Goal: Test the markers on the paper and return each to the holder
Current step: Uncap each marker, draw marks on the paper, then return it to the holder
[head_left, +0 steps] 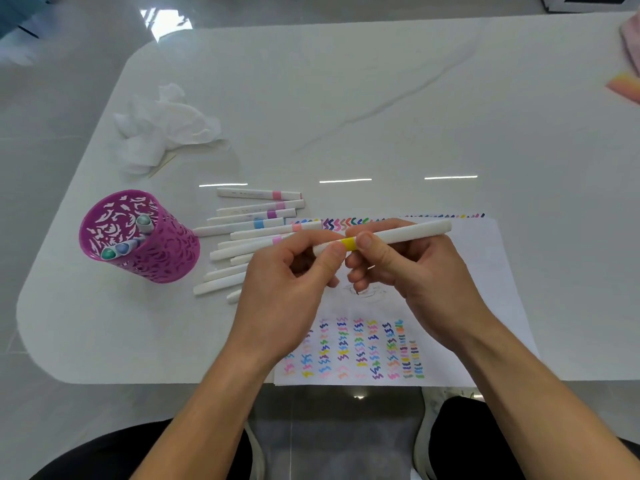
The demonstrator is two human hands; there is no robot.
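Note:
Both hands hold one white marker with a yellow band level above the paper. My left hand pinches its cap end just left of the band. My right hand grips the barrel right of the band. The paper carries rows of coloured zigzag strokes. Several white markers lie in a loose row on the table left of the paper. The purple cut-out holder stands further left with three markers in it.
Crumpled white tissue lies behind the holder on the white marble table. A pink and orange object sits at the far right edge. The table's near edge runs just below the paper, above my knees.

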